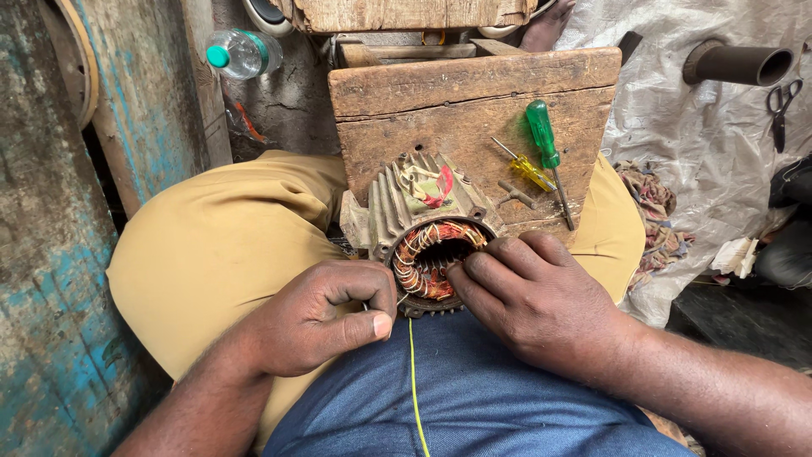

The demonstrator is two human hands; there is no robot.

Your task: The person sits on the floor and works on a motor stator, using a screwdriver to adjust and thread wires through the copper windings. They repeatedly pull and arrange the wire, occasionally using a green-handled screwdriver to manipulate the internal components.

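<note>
Closest up, a thin yellow-green thread (413, 372) runs down over the blue cloth on the person's lap, and the left hand (317, 317) is pinched shut on what looks like a needle right at the near rim of the motor stator (427, 228), which leans against the front edge of the wooden block (457, 101). The right hand (529, 292) has its fingertips curled onto the copper windings (427, 258), pressing, not clenched. Looks like the lacing step, so next wants a careful pull-through without nicking wire.

I am curling my left hand (326, 317) into a thumb-to-forefinger pinch, while my right hand (529, 300) is pressing bent fingertips just beside it.
</note>
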